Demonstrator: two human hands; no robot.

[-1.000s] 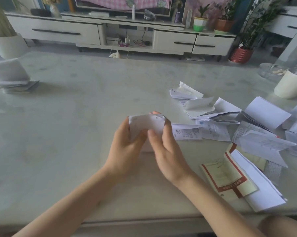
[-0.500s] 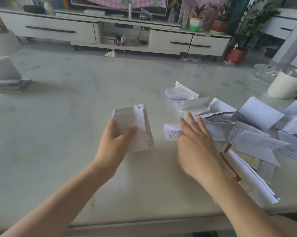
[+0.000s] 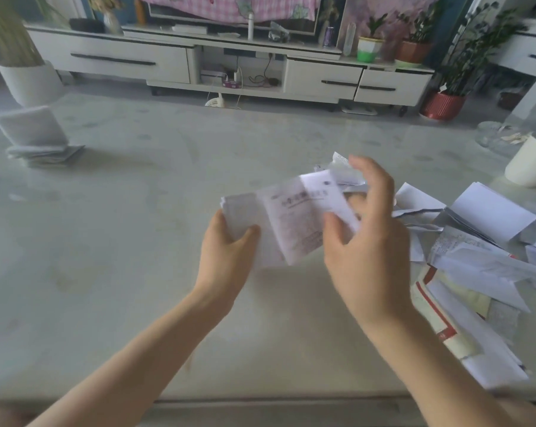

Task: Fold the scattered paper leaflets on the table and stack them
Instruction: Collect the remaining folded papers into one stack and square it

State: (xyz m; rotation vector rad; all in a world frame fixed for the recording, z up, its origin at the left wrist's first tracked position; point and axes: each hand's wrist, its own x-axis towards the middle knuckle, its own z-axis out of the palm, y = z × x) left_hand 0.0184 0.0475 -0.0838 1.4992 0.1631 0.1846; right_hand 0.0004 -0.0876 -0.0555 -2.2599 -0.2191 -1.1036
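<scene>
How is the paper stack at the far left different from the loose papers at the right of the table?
The stack is compact, folded papers piled one on another; the loose papers lie spread out and overlapping. The stack looks all pale; the loose papers include a red-bordered leaflet. Both rest on the table.

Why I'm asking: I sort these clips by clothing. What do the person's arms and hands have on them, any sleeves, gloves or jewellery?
Nothing worn shows. The left hand and right hand are ungloved, and the left forearm and right forearm are uncovered down to the frame's bottom edge, with no sleeve, watch or bracelet. No ring is visible, though motion blur softens the fingers.
</scene>
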